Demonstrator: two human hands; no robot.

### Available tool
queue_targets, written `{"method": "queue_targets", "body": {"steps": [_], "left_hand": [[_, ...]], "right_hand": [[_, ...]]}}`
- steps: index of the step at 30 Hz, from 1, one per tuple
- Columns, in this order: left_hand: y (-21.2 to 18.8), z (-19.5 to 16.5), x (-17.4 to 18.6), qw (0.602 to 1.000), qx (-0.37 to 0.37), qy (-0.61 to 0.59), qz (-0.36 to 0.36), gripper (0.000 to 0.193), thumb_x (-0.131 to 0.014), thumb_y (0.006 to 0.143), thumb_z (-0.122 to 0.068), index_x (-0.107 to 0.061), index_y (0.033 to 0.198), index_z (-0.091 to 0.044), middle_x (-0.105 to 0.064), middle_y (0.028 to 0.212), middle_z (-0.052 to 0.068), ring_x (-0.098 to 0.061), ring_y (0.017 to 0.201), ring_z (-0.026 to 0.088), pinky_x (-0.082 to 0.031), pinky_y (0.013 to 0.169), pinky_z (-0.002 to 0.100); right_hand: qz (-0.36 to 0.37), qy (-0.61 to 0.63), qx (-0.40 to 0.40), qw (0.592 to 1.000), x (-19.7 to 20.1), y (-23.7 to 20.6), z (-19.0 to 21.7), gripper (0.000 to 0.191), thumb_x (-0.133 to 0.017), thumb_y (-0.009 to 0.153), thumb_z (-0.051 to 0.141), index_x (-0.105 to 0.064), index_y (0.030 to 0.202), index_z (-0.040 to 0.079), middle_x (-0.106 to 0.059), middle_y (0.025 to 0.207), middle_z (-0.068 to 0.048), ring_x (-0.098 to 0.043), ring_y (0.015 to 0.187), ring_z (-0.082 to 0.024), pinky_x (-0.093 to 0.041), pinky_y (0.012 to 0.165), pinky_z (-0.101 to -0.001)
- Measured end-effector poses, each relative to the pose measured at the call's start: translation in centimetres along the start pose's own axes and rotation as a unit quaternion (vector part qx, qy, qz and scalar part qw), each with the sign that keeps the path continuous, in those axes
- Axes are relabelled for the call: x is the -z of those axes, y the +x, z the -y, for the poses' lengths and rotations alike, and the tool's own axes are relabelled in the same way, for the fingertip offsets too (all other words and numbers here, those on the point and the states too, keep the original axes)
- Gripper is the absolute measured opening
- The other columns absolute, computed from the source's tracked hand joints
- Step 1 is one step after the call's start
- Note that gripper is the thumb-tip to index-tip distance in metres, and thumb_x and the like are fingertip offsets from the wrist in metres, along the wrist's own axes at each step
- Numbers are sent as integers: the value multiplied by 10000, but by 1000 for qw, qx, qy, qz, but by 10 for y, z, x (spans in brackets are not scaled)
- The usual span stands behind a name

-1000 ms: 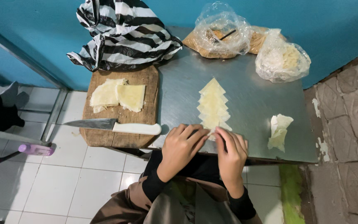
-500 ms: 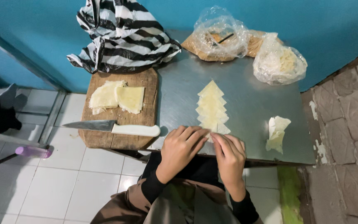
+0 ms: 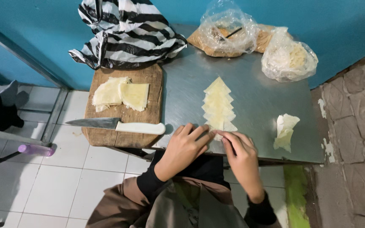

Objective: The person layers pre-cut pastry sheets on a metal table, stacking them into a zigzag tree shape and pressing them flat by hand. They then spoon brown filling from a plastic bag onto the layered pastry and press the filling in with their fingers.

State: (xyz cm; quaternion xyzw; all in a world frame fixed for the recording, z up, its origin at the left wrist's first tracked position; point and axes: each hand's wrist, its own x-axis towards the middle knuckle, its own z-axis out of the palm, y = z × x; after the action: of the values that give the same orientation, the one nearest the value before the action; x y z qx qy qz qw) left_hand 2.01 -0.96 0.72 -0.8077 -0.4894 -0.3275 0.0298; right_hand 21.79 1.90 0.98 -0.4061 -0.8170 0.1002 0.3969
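A row of overlapping pale triangular dough wrappers [image 3: 218, 103] lies down the middle of a steel table [image 3: 262, 93]. My left hand [image 3: 185, 145] and my right hand [image 3: 241, 154] meet at the near end of that row. Their fingertips pinch the nearest wrapper at the table's front edge. Both wrists wear black sleeves.
A wooden cutting board [image 3: 125, 105] at the left carries stacked wrappers [image 3: 119, 93] and a white-handled knife [image 3: 117, 125]. A striped plastic bag [image 3: 125, 31] lies behind it. Two clear bags [image 3: 227, 31] [image 3: 288, 57] sit at the back. Crumpled wrapper scraps [image 3: 286, 131] lie at the right.
Both hands stay at the near end of the wrapper row; the fingers have shifted slightly closer together on the nearest wrapper.
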Motion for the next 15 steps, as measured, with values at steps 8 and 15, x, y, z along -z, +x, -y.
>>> {"method": "queue_targets", "body": {"steps": [8, 15], "left_hand": [[8, 12, 0, 993, -78, 93, 13, 345, -592, 866, -160, -704, 1192, -141, -610, 1336, 20, -548, 1178, 243, -441, 918, 355], [16, 16, 3, 994, -92, 60, 27, 302, -665, 881, -359, -710, 1068, -127, -634, 1281, 13, -544, 1217, 260, -436, 986, 417]], "right_hand": [[159, -62, 210, 963, 30, 23, -27, 418, -652, 756, -9, -720, 1165, 37, -723, 1146, -95, -695, 1055, -274, -563, 876, -353], [121, -209, 381, 893, 26, 28, -39, 360, -686, 763, 51, -704, 1116, -18, -683, 1104, -112, -679, 998, -250, -572, 877, -348]]}}
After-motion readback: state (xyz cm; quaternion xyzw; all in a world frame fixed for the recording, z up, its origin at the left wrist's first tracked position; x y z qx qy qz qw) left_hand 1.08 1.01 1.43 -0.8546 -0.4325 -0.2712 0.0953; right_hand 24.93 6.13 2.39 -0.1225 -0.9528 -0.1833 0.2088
